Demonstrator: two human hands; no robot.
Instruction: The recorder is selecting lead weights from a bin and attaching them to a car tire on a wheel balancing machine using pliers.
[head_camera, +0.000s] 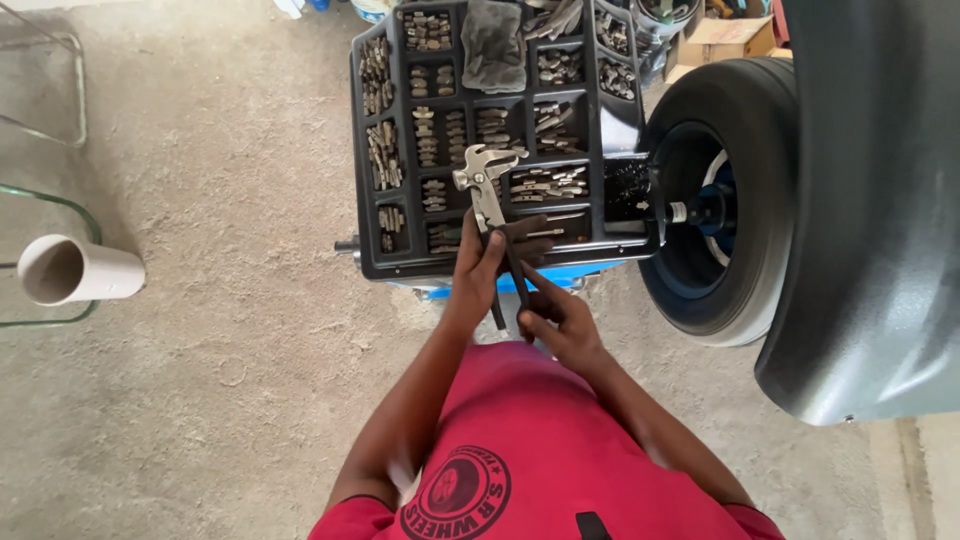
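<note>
My left hand (482, 268) grips the upper part of a pair of metal pliers (487, 185), just below its grey hammer-like head. My right hand (556, 318) holds the lower end of the dark handles. The tool stands upright over the front edge of a black compartment tray (366, 150). The tray's pockets hold several small metal weights (547, 183). A grey cloth (493, 45) lies in a far pocket.
A black tyre (740, 110) sits mounted on a shaft at the right, partly under a dark curved hood (880, 220). A white pipe section (75, 270) lies on the concrete floor at the left, beside a metal frame. Cardboard boxes (725, 38) stand behind.
</note>
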